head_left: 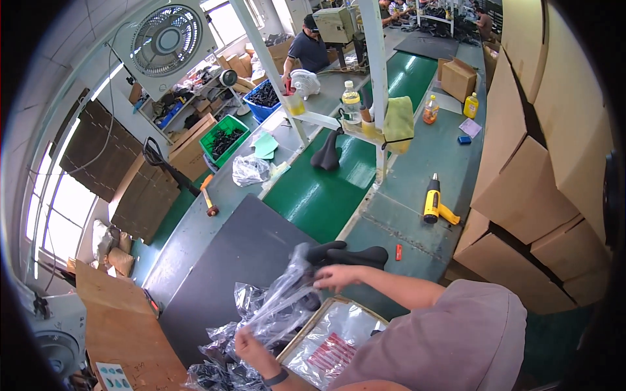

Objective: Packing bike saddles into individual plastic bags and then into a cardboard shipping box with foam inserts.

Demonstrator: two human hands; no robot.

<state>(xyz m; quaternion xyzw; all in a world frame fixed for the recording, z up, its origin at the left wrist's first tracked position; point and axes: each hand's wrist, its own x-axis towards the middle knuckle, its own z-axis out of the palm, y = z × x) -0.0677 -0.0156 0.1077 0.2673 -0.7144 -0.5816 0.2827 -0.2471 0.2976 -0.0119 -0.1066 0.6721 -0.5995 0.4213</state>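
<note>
A clear plastic bag (280,306) stretches between my two hands over the dark mat. My left hand (255,350), with a dark band at the wrist, is closed on its near edge. Farther off and to the right, my right hand (336,277) pinches another part of the bag. Just beyond that hand lie black bicycle saddles (357,256), partly overlapping. Several bagged dark items (225,355) are heaped beside my left hand. Under my forearms is a shallow tray (305,329) with flat clear bags (336,342) bearing red print. Whether the stretched bag contains anything is unclear.
Another saddle (327,155) lies on the green conveyor belt (313,202). A yellow heat gun (433,202) and a red lighter-like piece (398,252) rest at right; a hammer (208,197) at left. Cardboard boxes (521,189) line the right side. A co-worker (308,49) is across the line.
</note>
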